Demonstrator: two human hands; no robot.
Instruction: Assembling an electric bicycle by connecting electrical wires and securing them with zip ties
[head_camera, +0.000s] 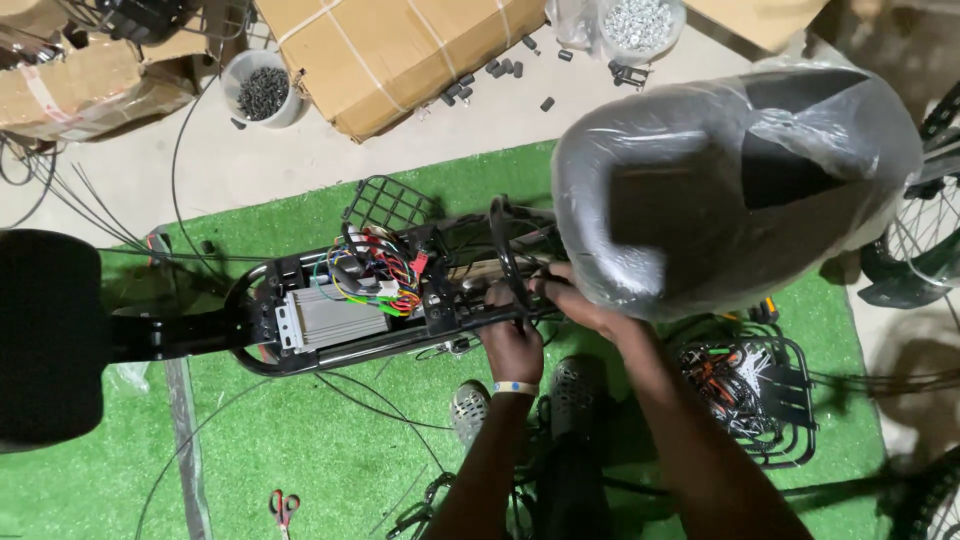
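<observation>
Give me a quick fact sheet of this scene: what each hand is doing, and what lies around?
left hand: grips the black frame
right hand: on the frame, under the plastic-wrapped seat
open bay: silver controller box, coloured wires
floor: green turf mat, red-handled scissors, wire basket
behind: cardboard box, tub of screws

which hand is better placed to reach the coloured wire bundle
Probably the left hand: it rests on the black frame, nearer the coloured wire bundle. The right hand sits farther away, beneath the plastic-wrapped seat.
</observation>
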